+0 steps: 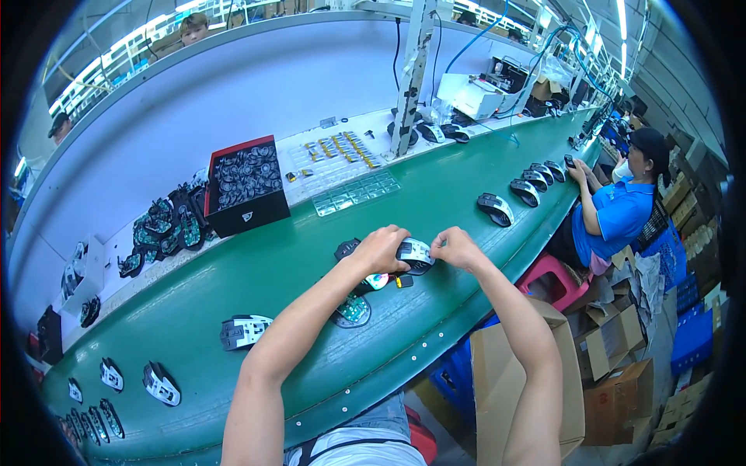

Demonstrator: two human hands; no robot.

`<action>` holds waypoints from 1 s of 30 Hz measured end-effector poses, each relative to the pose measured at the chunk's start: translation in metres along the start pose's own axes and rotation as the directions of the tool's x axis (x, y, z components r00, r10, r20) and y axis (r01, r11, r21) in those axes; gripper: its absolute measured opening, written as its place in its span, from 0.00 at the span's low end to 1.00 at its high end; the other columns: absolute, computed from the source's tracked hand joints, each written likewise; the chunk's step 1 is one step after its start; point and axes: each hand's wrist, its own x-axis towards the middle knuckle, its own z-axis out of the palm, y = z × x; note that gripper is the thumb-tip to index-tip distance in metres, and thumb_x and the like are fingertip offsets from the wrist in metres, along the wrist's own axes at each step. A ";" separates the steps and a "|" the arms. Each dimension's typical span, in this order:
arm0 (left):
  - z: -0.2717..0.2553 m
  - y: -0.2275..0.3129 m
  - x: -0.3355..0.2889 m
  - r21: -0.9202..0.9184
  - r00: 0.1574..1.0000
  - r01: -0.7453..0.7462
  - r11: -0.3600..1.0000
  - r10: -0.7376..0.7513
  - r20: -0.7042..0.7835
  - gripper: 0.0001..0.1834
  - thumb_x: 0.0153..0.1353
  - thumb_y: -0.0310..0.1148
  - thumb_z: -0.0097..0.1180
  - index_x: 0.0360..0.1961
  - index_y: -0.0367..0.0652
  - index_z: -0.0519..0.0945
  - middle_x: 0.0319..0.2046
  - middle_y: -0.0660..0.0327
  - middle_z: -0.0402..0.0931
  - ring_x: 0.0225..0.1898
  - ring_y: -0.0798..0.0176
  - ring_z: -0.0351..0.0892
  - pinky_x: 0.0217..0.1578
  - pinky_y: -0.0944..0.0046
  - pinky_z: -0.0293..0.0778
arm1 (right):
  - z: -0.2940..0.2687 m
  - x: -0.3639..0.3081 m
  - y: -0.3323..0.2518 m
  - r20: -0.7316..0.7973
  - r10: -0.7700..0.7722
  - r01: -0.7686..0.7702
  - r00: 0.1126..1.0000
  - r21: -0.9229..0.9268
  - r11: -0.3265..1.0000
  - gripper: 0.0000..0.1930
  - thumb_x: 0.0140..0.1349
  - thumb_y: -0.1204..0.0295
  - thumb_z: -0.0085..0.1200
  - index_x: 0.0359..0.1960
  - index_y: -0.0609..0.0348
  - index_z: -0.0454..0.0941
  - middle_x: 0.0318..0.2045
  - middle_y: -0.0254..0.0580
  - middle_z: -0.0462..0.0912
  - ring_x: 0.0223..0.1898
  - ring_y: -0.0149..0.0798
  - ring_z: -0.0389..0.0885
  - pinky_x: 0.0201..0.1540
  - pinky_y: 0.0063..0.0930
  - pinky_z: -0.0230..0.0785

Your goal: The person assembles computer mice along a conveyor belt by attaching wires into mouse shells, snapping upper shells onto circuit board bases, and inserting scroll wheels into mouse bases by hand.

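Fingers of the left hand (381, 247) wrap a white-and-black computer mouse (416, 252) and grip it just above the green work surface (458, 303). At its right end the right hand (457, 249) comes in with fingers curled — whether they pinch the mouse's edge or some small part, I cannot tell.

Work on this piece looks only partway along. Its pale upper side seems uncovered, and just below it lie an open base with a bare green circuit board (353, 309), a part glowing in colours (378, 281) and a small yellow-and-black piece (403, 282). Joining these probably remains. Farther right, a mouse (495, 209) looks more complete; to the left, a pale shell (245, 332) lies apart, so others appear unfinished.

Rivets dot the surface's near edge. Along its far side stand a black box with a red rim (250, 211), full of small dark parts, a clear tray (356, 194) and a heap of open boards (159, 225). Beyond, a co-worker (625, 210) in a blue shirt sits by a pink stool (553, 281) — cardboard boxes (524, 373) crowd the floor, under tube lights (622, 19).
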 end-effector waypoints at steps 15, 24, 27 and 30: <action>-0.001 0.016 -0.019 0.126 0.982 -0.123 0.984 0.139 -0.130 0.41 0.41 0.31 0.77 0.59 0.41 0.73 0.55 0.49 0.72 0.50 0.43 0.79 0.53 0.48 0.76 | 0.000 -0.004 0.004 -0.074 -0.288 0.263 0.955 -0.245 0.933 0.07 0.51 0.71 0.63 0.29 0.61 0.87 0.28 0.53 0.86 0.35 0.54 0.86 0.45 0.45 0.79; -0.001 0.037 -0.027 0.219 0.971 -0.109 0.970 0.151 -0.186 0.45 0.38 0.30 0.77 0.62 0.41 0.71 0.58 0.48 0.70 0.55 0.42 0.75 0.56 0.48 0.74 | 0.002 -0.007 0.010 -0.098 -0.235 0.220 0.967 -0.147 0.964 0.08 0.49 0.72 0.62 0.29 0.64 0.86 0.33 0.50 0.88 0.32 0.49 0.87 0.41 0.39 0.80; 0.001 0.042 -0.027 0.240 0.971 -0.102 0.965 0.149 -0.188 0.46 0.38 0.30 0.78 0.62 0.41 0.71 0.58 0.49 0.69 0.57 0.43 0.73 0.57 0.48 0.73 | 0.001 -0.010 0.010 -0.107 -0.264 0.256 0.959 -0.086 0.963 0.07 0.51 0.74 0.62 0.26 0.69 0.82 0.35 0.48 0.88 0.29 0.41 0.86 0.36 0.33 0.78; 0.005 0.042 -0.028 0.323 0.920 -0.162 0.932 0.261 -0.292 0.43 0.36 0.29 0.75 0.59 0.38 0.72 0.51 0.50 0.71 0.50 0.48 0.75 0.51 0.51 0.75 | -0.002 -0.013 0.005 -0.105 -0.257 0.251 0.961 -0.071 0.966 0.08 0.48 0.73 0.62 0.26 0.68 0.84 0.34 0.48 0.89 0.33 0.47 0.87 0.41 0.37 0.80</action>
